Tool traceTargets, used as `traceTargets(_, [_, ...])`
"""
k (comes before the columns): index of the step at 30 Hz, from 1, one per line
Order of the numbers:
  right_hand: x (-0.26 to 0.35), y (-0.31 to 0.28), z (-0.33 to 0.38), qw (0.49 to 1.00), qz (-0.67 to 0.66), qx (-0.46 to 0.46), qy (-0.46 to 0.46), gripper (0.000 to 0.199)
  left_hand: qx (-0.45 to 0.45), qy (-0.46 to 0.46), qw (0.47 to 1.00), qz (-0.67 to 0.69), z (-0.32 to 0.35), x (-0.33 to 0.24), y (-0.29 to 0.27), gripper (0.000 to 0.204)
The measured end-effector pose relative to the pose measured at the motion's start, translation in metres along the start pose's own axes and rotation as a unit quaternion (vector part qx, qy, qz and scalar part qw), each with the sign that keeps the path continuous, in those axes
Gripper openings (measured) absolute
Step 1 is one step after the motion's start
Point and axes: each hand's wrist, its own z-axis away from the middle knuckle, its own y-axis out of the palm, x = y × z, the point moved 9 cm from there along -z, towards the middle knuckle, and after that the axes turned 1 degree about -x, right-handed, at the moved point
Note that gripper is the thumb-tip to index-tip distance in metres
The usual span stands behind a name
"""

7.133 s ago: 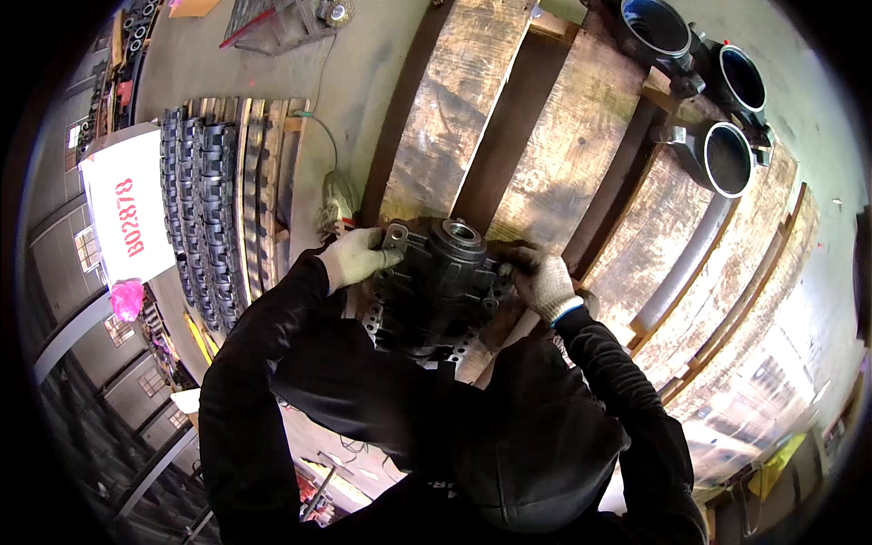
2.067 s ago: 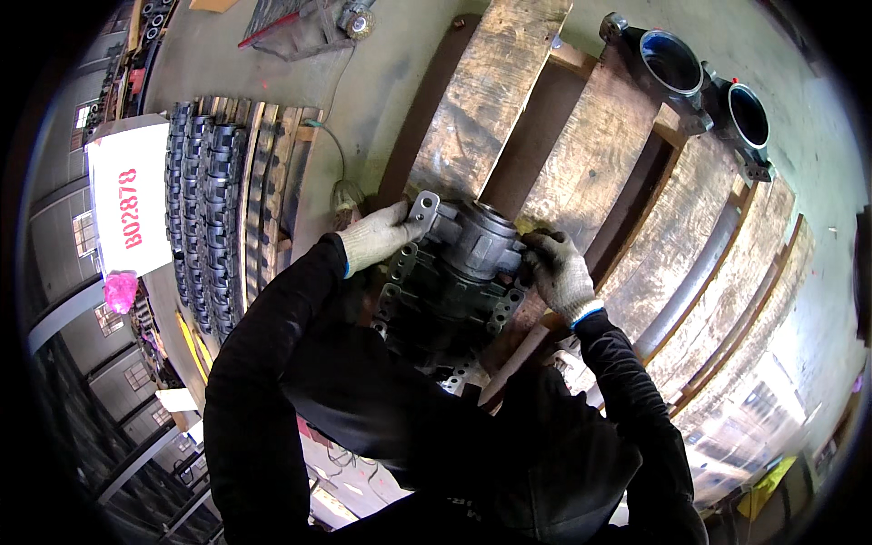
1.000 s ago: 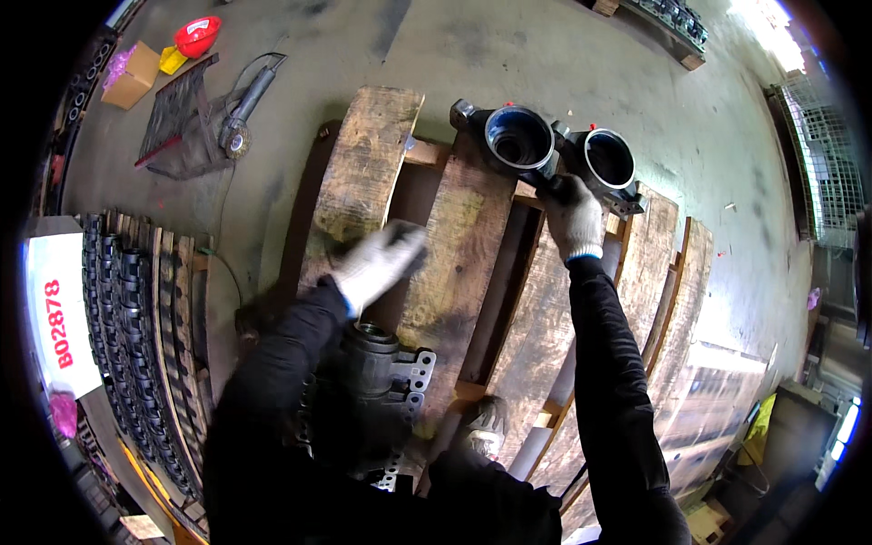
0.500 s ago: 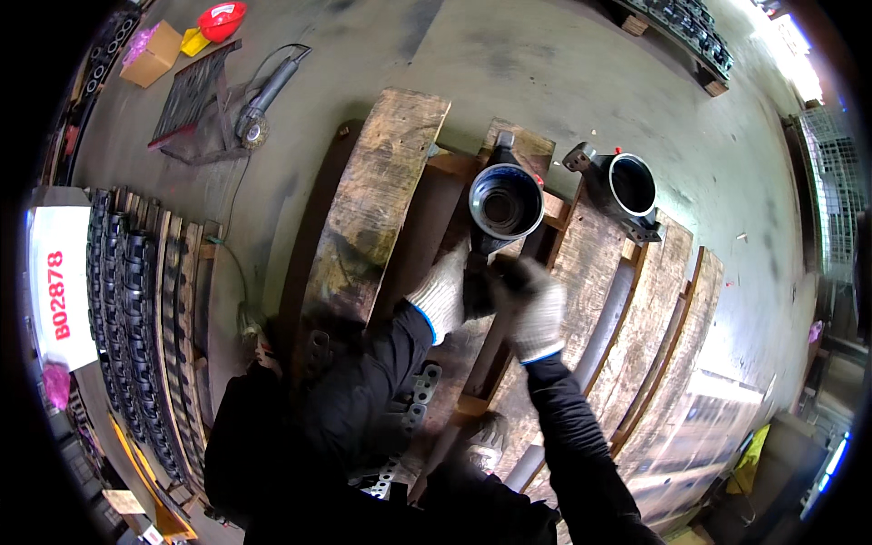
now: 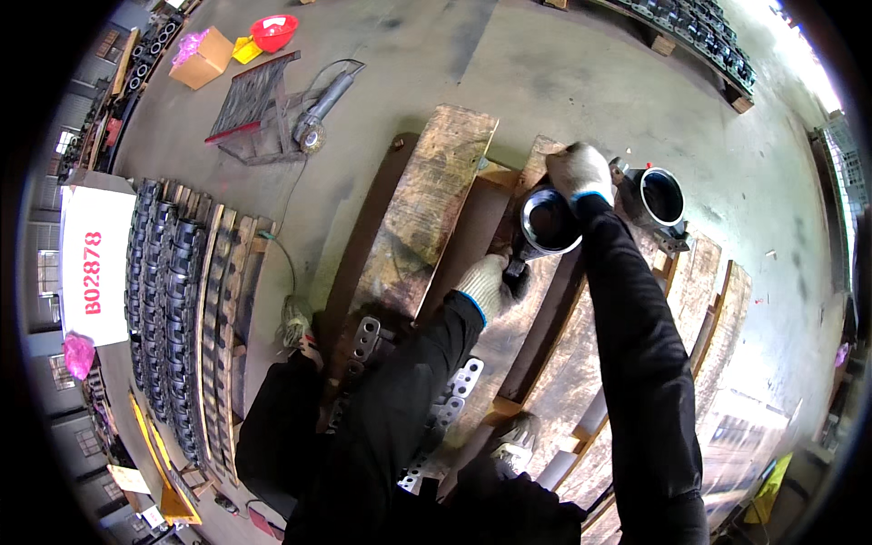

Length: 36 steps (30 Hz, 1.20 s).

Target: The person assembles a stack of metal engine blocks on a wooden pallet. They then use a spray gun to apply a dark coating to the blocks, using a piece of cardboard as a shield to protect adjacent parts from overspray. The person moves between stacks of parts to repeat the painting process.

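Observation:
A black metal housing with a wide round bore rests on the wooden pallet in front of me, its bore facing up. My left hand, in a white knitted glove with dark fingers, is closed around the short arm at its near end. At the far end, my right hand in a matching glove is closed over the other arm, which it hides. Just right of it sits a second similar housing, untouched, with a small red piece at its top.
Linked track-like metal parts lie by my legs. Left stands a pallet stacked with black parts and a white sign. An angle grinder leans on a metal stand, its cord trailing over the floor. My shoe is between slats.
My right hand has moved from the housing's near end to its far end. My left hand remains at the near end. The whole view has shifted, with the scene now further right.

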Motion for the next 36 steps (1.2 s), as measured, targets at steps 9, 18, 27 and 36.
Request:
traceTargets(9, [-0.072,0.05,0.199,0.823,-0.543,0.123,0.116,0.059,0.053,0.299,0.766,-0.567,0.111,-0.146,0.019,0.025])
traceTargets(18, [-0.014,0.118,0.271,0.735,-0.625,0.252,0.077,0.073,0.007,0.304,0.58,-0.756,0.146,-0.178,-0.043,0.032])
traceTargets(27, [-0.013,0.128,0.294,0.856,-0.467,0.221,0.032,0.072,0.025,0.3,0.658,-0.69,0.166,-0.169,-0.061,0.051])
traceTargets(36, [-0.008,0.082,0.269,0.962,-0.208,0.108,-0.136,0.041,0.012,0.192,0.661,-0.726,0.159,-0.165,-0.08,0.04])
